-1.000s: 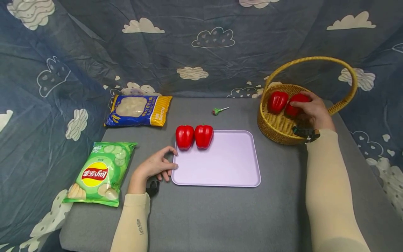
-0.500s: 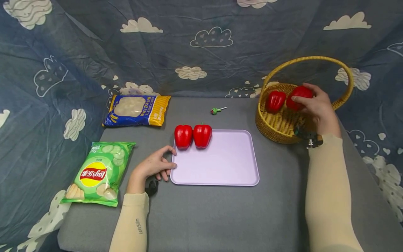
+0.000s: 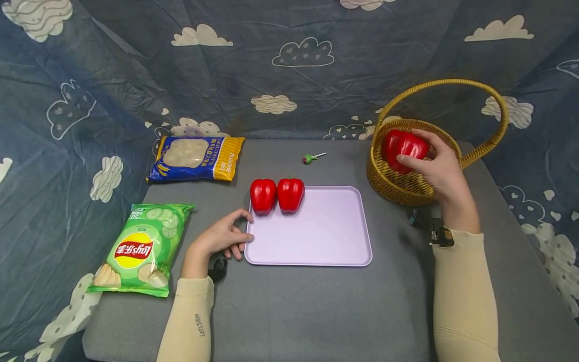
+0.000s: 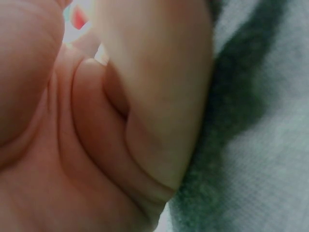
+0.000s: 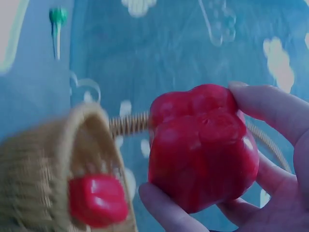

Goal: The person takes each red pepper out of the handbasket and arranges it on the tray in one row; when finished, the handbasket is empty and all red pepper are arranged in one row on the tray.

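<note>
My right hand grips a red bell pepper between thumb and fingers, over the wicker basket. In the right wrist view this bell pepper is clear of the basket wall, while a second red bell pepper lies inside the basket. From the head, the held one partly covers it. At the lilac tray, my left hand holds the left rim with thumb and index finger, its other fingers curled. Two more red bell peppers sit side by side at the tray's back left corner.
A green bag of chips lies at the left, with a blue and yellow pasta bag behind it. A small green lollipop lies beyond the tray. The basket's tall handle arches over its opening.
My right hand has lifted the bell pepper from the basket's right side and brought it left and nearer, in front of the other pepper there. The left hand stays at the tray rim.
</note>
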`<state>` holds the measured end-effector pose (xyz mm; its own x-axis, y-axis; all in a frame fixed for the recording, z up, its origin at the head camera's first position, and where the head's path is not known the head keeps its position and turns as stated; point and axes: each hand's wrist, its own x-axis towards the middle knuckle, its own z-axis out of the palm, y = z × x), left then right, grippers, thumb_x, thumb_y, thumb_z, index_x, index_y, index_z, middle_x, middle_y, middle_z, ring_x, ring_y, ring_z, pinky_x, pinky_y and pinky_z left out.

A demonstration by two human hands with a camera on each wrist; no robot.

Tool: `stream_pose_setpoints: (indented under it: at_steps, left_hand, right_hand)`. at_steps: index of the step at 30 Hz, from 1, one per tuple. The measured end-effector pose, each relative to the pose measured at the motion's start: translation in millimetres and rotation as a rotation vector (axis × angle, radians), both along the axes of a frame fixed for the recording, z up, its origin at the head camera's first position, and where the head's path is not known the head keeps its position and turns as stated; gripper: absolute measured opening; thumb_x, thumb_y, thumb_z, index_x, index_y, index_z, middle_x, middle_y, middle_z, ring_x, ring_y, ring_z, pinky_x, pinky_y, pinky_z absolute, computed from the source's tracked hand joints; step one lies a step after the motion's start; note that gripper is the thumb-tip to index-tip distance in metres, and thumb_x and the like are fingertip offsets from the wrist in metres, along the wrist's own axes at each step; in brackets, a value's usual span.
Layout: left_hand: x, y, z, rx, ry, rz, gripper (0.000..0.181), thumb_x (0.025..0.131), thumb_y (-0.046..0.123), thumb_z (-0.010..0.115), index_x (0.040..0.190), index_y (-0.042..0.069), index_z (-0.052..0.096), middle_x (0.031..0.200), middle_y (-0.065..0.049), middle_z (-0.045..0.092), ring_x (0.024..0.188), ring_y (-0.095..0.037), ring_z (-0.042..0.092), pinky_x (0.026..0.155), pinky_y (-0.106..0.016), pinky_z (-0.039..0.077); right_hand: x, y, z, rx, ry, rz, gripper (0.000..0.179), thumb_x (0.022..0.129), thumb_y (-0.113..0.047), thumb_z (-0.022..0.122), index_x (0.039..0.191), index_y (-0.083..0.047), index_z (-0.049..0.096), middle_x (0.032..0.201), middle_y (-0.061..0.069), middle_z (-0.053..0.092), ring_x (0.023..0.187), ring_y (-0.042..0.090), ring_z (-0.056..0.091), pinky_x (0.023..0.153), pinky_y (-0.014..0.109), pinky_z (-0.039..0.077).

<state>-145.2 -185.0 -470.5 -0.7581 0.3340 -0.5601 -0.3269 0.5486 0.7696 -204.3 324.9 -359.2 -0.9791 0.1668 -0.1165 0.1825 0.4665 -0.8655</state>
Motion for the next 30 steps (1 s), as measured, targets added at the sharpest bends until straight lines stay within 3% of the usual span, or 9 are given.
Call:
stream_pose_setpoints:
  at_steps: [7, 15, 23, 30]
  left_hand:
    - [-0.3, 0.5, 1.0, -0.001, 0.000, -0.002, 0.046, 0.098, 0.027, 0.077, 0.136, 0.029, 0.051, 0.074, -0.006, 0.072, 0.055, -0.019, 0.071, 0.051, -0.027, 0.051]
    - [-0.2, 0.6, 0.2, 0.005, 0.003, -0.004, 0.047, 0.098, 0.028, 0.077, 0.136, 0.029, 0.050, 0.074, -0.006, 0.072, 0.056, -0.019, 0.071, 0.051, -0.027, 0.052]
    - [0.8, 0.5, 0.1, 0.009, 0.017, -0.007, 0.046, 0.098, 0.026, 0.077, 0.136, 0.028, 0.050, 0.073, -0.006, 0.071, 0.055, -0.019, 0.071, 0.050, -0.027, 0.051]
    - [2.3, -0.3, -0.4, 0.023, 0.045, -0.019, 0.047, 0.098, 0.026, 0.077, 0.137, 0.024, 0.050, 0.071, -0.006, 0.070, 0.054, -0.018, 0.070, 0.049, -0.027, 0.051]
  right_hand:
    - [16.7, -36.9, -7.0, -0.009, -0.018, 0.112, 0.084, 0.093, -0.034, 0.083, 0.163, -0.037, 0.036, 0.171, 0.010, 0.030, 0.153, 0.037, 0.028, 0.085, 0.021, 0.054]
    - [15.3, -76.4, -22.4, -0.038, -0.015, 0.250, 0.079, 0.092, -0.022, 0.082, 0.160, -0.027, 0.042, 0.164, 0.015, 0.039, 0.147, 0.039, 0.037, 0.108, 0.059, 0.052]
    - [10.7, -116.6, -43.0, -0.036, -0.038, 0.352, 0.073, 0.092, -0.020, 0.081, 0.157, -0.021, 0.048, 0.154, 0.020, 0.050, 0.140, 0.041, 0.048, 0.111, 0.059, 0.048]
    - [4.5, -138.7, -66.6, -0.027, -0.049, 0.391, 0.073, 0.090, -0.018, 0.082, 0.155, -0.019, 0.049, 0.155, 0.022, 0.049, 0.138, 0.043, 0.051, 0.113, 0.061, 0.045]
